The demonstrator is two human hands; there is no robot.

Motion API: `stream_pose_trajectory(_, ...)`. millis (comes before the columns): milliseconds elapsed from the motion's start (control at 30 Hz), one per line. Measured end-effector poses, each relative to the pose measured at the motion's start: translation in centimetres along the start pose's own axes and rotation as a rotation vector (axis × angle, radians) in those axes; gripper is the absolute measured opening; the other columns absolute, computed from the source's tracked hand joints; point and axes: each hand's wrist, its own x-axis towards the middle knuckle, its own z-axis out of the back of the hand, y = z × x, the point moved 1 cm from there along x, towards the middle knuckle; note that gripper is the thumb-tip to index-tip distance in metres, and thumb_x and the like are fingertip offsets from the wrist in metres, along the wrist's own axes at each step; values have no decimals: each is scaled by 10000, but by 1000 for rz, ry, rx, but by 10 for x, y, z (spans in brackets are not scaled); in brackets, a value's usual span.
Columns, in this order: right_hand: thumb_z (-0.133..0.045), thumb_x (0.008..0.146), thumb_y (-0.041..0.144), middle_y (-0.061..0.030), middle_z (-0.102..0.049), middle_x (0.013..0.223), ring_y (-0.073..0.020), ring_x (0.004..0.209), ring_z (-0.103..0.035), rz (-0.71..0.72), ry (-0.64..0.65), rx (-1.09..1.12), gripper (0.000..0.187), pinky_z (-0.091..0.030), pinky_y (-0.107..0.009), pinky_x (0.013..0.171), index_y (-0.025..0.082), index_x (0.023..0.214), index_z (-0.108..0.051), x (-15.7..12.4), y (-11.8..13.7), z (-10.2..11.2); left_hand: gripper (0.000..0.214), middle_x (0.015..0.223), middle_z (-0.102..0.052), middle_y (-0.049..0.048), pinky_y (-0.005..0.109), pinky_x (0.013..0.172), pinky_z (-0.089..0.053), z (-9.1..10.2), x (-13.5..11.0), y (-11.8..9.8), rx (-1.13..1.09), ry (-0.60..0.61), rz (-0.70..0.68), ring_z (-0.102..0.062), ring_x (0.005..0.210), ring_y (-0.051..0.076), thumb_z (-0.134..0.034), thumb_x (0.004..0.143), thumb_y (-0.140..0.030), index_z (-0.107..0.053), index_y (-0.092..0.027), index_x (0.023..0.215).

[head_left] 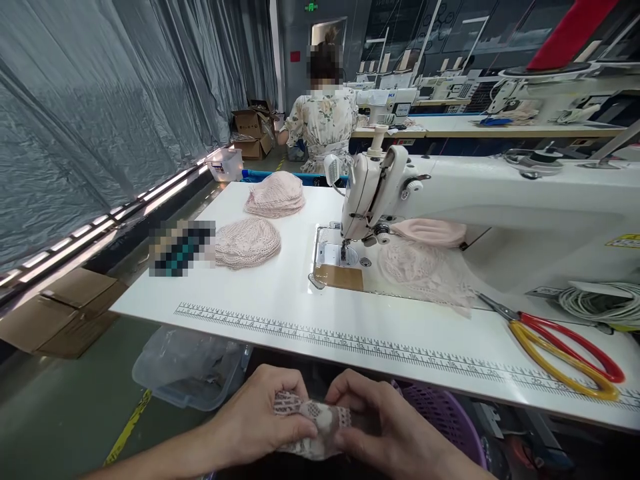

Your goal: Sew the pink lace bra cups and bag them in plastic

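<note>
Below the front edge of the sewing table, my left hand (270, 417) and my right hand (373, 423) pinch a piece of pale lace fabric (323, 423) between them. The lace is bunched, and its far edges are hidden by my fingers. Above on the table stands a white sewing machine (373, 193), its needle area over a metal plate. Pale pink lace (425, 267) and a folded pink piece (430, 232) lie under the machine's arm. Two stacks of lace cups, a nearer stack (247, 243) and a farther stack (275, 195), sit left of the needle.
Scissors with red and yellow handles (565, 357) lie at the right, near a printed ruler (310, 337). Below the table are a clear plastic bin (187, 373) and a purple basket (445, 420). A cardboard box (65, 310) is on the left. A person (325, 120) sits ahead.
</note>
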Motion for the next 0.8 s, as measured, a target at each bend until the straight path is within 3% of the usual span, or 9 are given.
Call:
stream_pose_trajectory(133,-531,775,124,37,-621,672,-101,614,-521,32,-40,6,86,-368,-197,569,177,829,-573,3,1,-4,211,566,-443,-71,173,474,-274,-2,1,0,-27,27,33,-387,524,75,-688,661,-254,-502,-156,646)
stream_pose_trajectory(367,-508,760,78,21,-682,761,-107,661,-572,32,-68,26,181,-406,-193,602,175,898,-573,3,3,1,229,601,-454,-73,177,492,-274,1,3,6,-194,67,4,-357,543,76,-714,652,-248,-528,-156,749)
stream_pose_trajectory(633,-560,773,150,4,-643,923,-153,830,-575,76,-107,-56,280,-446,-256,749,215,1044,-538,5,0,7,107,661,-555,-31,195,567,-319,12,3,-11,57,-30,-12,-460,625,113,-624,759,-268,-634,-164,736)
stream_pose_trajectory(800,-546,787,130,31,-610,814,-135,742,-545,69,-110,-141,237,-417,-241,692,221,1005,-537,9,1,4,173,624,-534,-49,194,543,-300,12,7,-6,88,-75,24,-415,571,99,-668,735,-316,-585,-166,710)
